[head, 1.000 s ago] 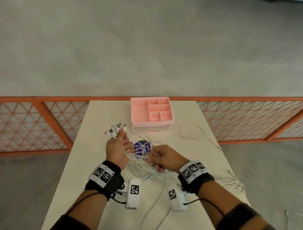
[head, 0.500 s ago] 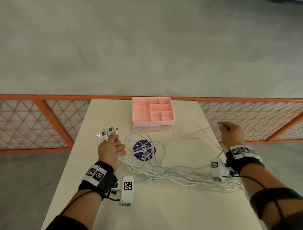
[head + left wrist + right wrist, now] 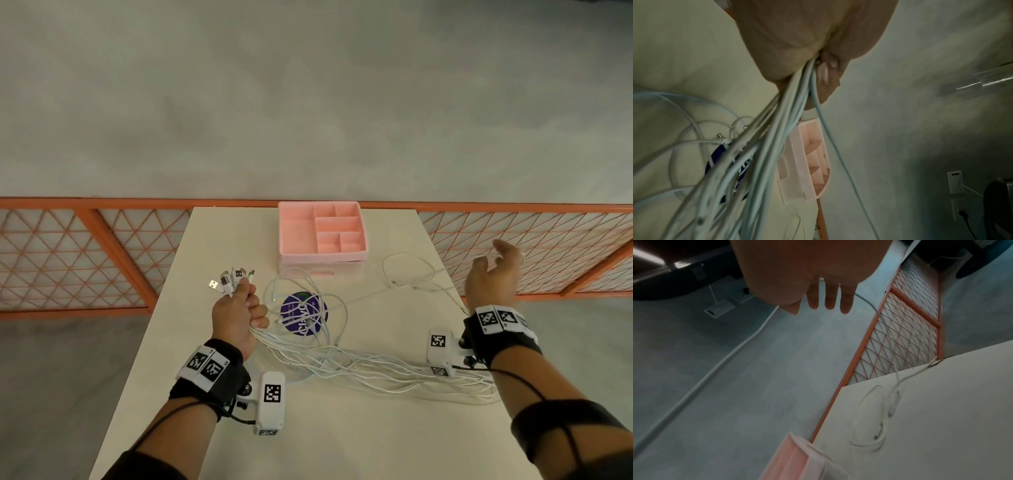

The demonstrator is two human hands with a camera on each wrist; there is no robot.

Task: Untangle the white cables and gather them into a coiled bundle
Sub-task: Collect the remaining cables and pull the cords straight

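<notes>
White cables [image 3: 359, 366] trail rightward across the tabletop [image 3: 342, 445] from the left hand [image 3: 236, 315], which grips their plug ends. Right hand [image 3: 493, 274], fingers spread, hovers nearest the stray loop [image 3: 407, 270].

1. Your left hand [image 3: 239, 318] is over the left half of the pale rectangular table [image 3: 342, 445], with the bundle of white cables [image 3: 359, 370] trailing rightward from it across the tabletop.
2. The round purple sticker [image 3: 303, 313] lies just right of that hand, under cable loops.
3. The pink plastic compartment tray [image 3: 322, 233] sits behind the sticker, at the far edge.
4. Your right hand [image 3: 493, 277] is at the table's right edge, right of a separate loose white cable loop [image 3: 407, 270].
</notes>
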